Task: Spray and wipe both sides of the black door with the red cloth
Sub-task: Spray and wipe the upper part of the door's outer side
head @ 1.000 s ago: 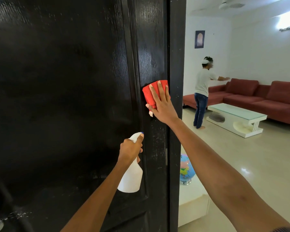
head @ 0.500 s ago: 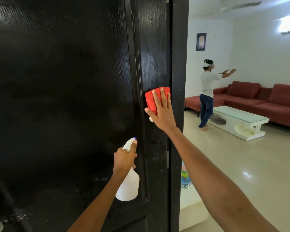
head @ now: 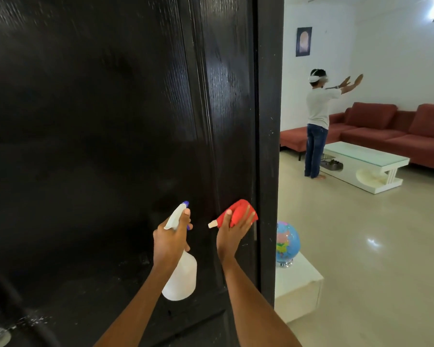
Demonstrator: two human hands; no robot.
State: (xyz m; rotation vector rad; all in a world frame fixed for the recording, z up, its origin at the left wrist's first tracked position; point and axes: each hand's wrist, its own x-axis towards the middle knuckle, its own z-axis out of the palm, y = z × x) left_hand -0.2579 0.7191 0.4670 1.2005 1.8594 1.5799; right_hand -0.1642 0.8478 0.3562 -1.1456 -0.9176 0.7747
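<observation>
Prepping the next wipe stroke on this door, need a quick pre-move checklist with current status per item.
1. Red cloth under right hand, against black door: ok.
2. Spray bottle gripped by left hand: ok.
3. Nozzle faces the door: ok.
4. Liquid left in the bottle: cannot tell.
5. Stile beside the cloth free of obstacles: ok.
6. Far side of the door wiped: cannot tell, hidden.
</observation>
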